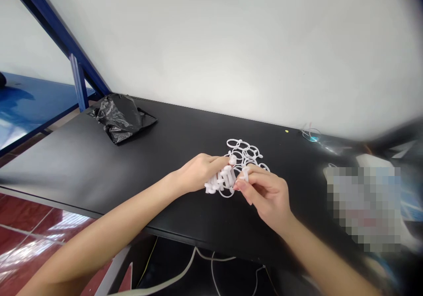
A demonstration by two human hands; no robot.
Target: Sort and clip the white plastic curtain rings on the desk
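My left hand is closed around a bunch of white plastic rings, stacked side by side with their small knobs showing. They look like curtain rings. Close beside it, my right hand pinches a single white ring between thumb and fingers, with the ring seen nearly edge-on. Just behind both hands, several loose white rings lie overlapping on the black table. My fingers partly hide the nearer rings, and whether the pinched one touches the bunch is hard to tell.
A crumpled black plastic bag lies at the table's far left. Toward the right sit a clear plastic wrapper and a blurred-out package. White wall rises behind. Pale cables hang below the front edge.
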